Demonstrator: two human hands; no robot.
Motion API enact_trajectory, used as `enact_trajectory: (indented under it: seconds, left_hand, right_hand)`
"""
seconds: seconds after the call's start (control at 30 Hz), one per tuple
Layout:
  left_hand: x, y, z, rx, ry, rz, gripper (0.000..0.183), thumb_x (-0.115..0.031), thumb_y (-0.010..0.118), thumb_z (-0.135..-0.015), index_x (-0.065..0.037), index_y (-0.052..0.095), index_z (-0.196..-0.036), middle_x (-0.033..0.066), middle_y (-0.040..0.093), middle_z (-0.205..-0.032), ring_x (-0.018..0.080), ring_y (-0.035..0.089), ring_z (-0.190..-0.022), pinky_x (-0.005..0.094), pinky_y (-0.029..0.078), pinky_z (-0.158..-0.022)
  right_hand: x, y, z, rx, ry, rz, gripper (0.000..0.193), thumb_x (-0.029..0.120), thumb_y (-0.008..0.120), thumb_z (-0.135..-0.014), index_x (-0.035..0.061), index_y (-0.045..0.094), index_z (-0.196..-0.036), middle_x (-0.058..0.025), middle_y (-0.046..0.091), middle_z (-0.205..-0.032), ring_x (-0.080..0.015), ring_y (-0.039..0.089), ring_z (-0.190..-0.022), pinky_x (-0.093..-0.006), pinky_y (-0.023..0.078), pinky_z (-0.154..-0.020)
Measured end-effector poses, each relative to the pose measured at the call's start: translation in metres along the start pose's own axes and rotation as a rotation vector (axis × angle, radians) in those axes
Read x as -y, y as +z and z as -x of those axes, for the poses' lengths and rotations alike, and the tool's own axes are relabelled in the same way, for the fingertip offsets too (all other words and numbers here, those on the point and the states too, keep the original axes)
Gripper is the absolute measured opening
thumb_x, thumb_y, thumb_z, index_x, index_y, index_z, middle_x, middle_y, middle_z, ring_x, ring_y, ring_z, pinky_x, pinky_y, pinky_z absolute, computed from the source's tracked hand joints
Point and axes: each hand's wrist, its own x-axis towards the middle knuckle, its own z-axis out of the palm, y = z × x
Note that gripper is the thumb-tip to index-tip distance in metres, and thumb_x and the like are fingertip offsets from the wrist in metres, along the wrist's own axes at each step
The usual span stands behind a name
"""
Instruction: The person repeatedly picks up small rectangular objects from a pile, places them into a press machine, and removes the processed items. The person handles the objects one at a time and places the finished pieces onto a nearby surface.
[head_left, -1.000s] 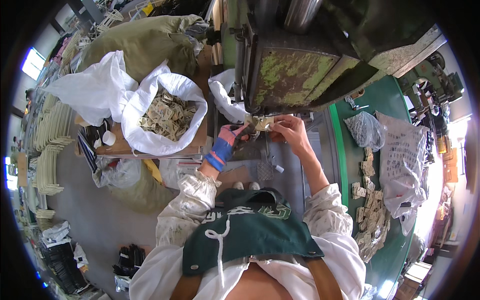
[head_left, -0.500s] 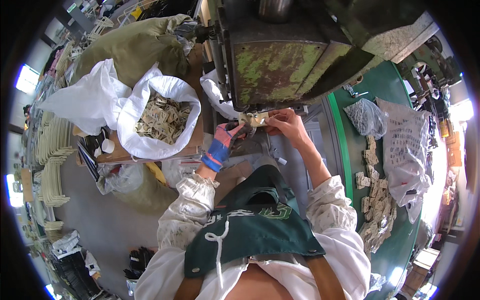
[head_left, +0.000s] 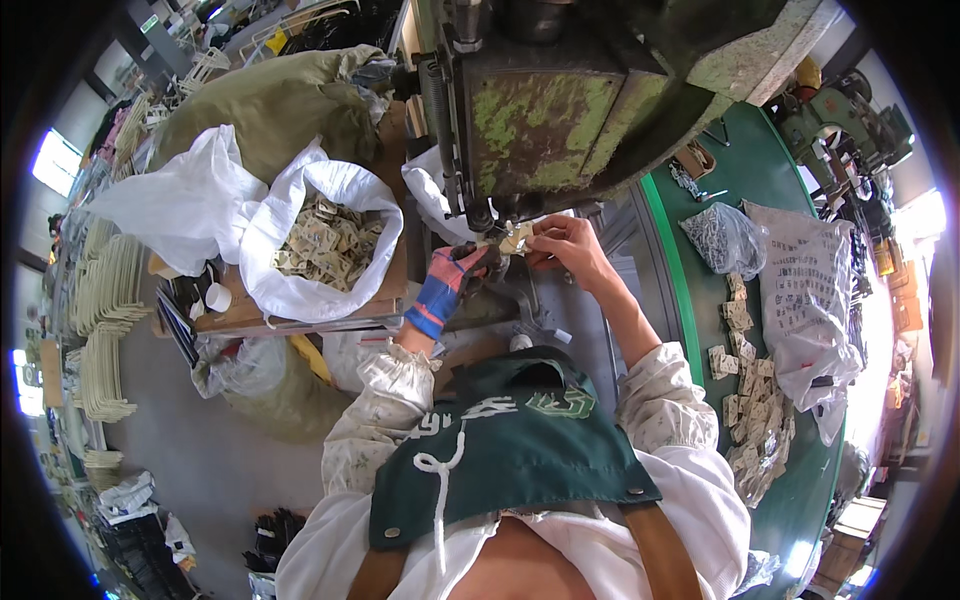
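Under the head of a big worn green machine [head_left: 540, 130], both my hands meet at a small cream flat plate [head_left: 515, 240]. My right hand [head_left: 572, 248], bare, pinches the plate's right edge between thumb and fingers. My left hand [head_left: 449, 287] wears a blue and pink glove with dark fingertips. Its fingers are closed close to the plate's left side, just below the machine's punch [head_left: 481, 216]. Whatever lies between those gloved fingers is hidden.
At left, an open white sack [head_left: 262, 270] of similar small plates stands on a wooden table [head_left: 355, 312], before a large olive sack [head_left: 260, 105]. To the right, a green bench [head_left: 715, 300] bears loose plates [head_left: 755, 400], a clear bag of small metal parts [head_left: 727, 240] and a pale woven sack [head_left: 800, 290].
The plate now sits more tilted beside the punch, with my right fingers still at its edge. My left hand stays almost in place. The whole view has shifted slightly.
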Motion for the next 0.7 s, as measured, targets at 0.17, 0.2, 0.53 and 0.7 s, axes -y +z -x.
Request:
enact_trajectory:
  seconds: [0.17, 0.2, 0.53, 0.7]
  left_hand:
    - [-0.025, 0.010, 0.017, 0.003, -0.074, 0.027, 0.020, -0.023, 0.064, -0.084, -0.003, 0.068, -0.085, 0.0001, 0.059, -0.065, 0.0057, 0.054, -0.057, 0.0197, 0.040, -0.049]
    - [-0.033, 0.013, 0.022, 0.002, -0.071, 0.026, 0.020, -0.022, 0.063, -0.085, -0.003, 0.068, -0.087, 0.0000, 0.059, -0.066, 0.0056, 0.054, -0.058, 0.0198, 0.041, -0.050]
    - [-0.016, -0.003, 0.086, -0.114, 0.793, -0.829, 0.047, -0.016, 0.074, -0.066, -0.007, 0.061, -0.111, 0.0111, 0.064, -0.107, 0.0264, 0.059, -0.101, 0.0364, 0.045, -0.089]
    - [-0.008, -0.074, 0.090, -0.428, 0.301, 0.150, 0.042, -0.018, 0.068, -0.080, 0.001, 0.055, -0.115, 0.0130, 0.065, -0.101, 0.0191, 0.061, -0.080, 0.0294, 0.050, -0.069]
  right_hand:
    - [0.007, 0.004, 0.010, -0.025, -0.015, -0.031, 0.032, 0.012, 0.066, -0.082, -0.0057, 0.056, -0.107, -0.0115, 0.066, -0.087, -0.0158, 0.065, -0.074, -0.0275, 0.055, -0.066]
    - [0.011, 0.006, 0.017, -0.013, -0.050, -0.034, 0.033, 0.011, 0.066, -0.081, -0.0065, 0.056, -0.108, -0.0118, 0.066, -0.087, -0.0160, 0.065, -0.073, -0.0280, 0.055, -0.065]
    - [-0.009, 0.039, 0.081, -0.116, -0.766, 0.507, 0.029, -0.013, 0.063, -0.070, -0.0018, 0.062, -0.097, -0.0132, 0.061, -0.109, -0.0213, 0.063, -0.095, -0.0290, 0.054, -0.082]
    - [-0.022, 0.028, 0.093, -0.148, -0.599, 0.356, 0.044, -0.005, 0.066, -0.075, 0.0031, 0.055, -0.117, -0.0113, 0.054, -0.117, -0.0190, 0.060, -0.098, -0.0296, 0.054, -0.078]
